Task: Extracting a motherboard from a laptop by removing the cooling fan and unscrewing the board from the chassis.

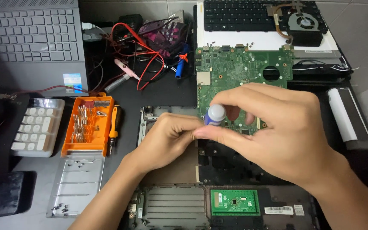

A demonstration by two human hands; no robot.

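Note:
My right hand (pixel 277 127) holds a small blue tube with a grey cap (pixel 215 115) between thumb and fingers, above the lower edge of a green laptop motherboard (pixel 235 70). My left hand (pixel 167 138) meets it from the left, its fingertips pinching at the tube just below the cap. Both hands hover over an opened laptop base (pixel 231 204) whose green touchpad board shows at the bottom. Whether the cap is loose or tight cannot be told.
An orange screwdriver bit set (pixel 86 125) with its driver (pixel 114 127) lies left, a clear lid with screws (pixel 75 183) below it. A grey laptop (pixel 30 38), white keypad (pixel 37 125), red and black cables (pixel 145 51), black keyboard (pixel 239 15) and cooling fan (pixel 303 23) surround the work.

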